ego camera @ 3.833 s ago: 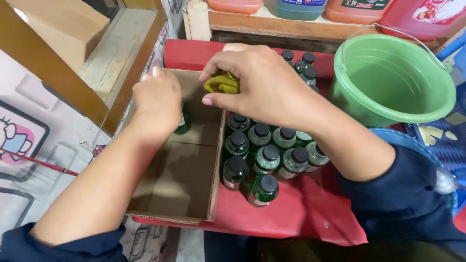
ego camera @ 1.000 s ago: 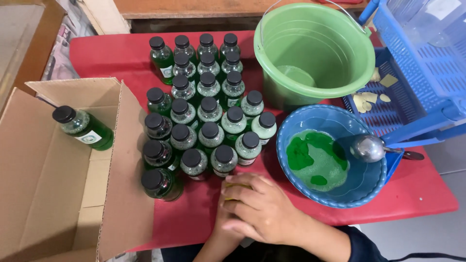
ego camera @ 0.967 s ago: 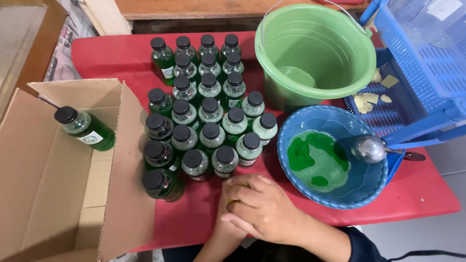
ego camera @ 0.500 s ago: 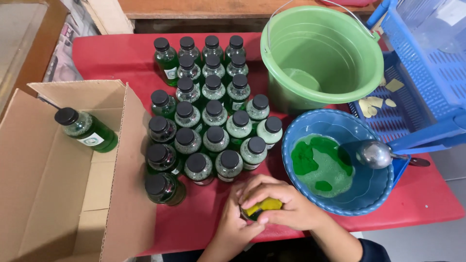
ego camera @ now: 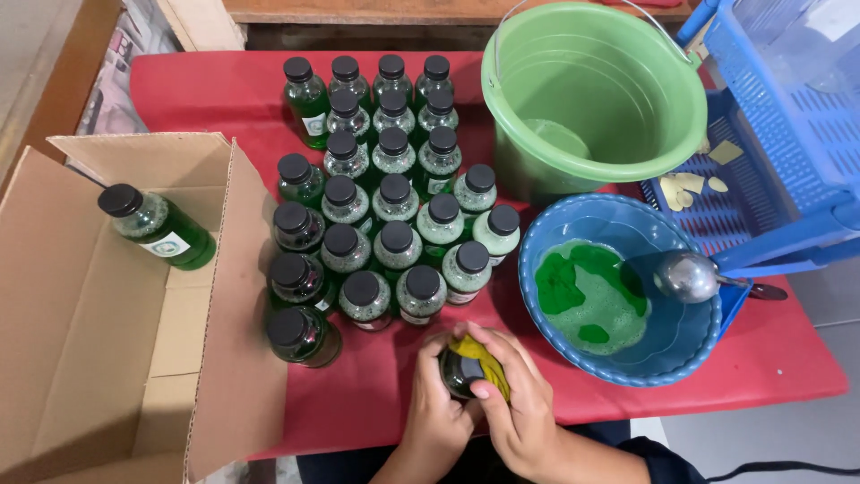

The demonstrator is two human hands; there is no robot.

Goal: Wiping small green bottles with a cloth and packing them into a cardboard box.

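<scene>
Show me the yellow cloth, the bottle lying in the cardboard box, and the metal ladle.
Yellow cloth (ego camera: 484,360), head view, its folded middle.
Green bottle lying in the cardboard box (ego camera: 161,230), head view, its body.
Metal ladle (ego camera: 685,276), head view, its bowl.

Bright, even, and sharp throughout. Soft shadows toward 6 o'clock. Faint glare on bottle caps; slight bending at edges.

both hands meet close to the body at the frame's lower edge. the left hand curls upward, fingers wrapped closed. the right hand arches over it, fingers bent and gripping.
</scene>
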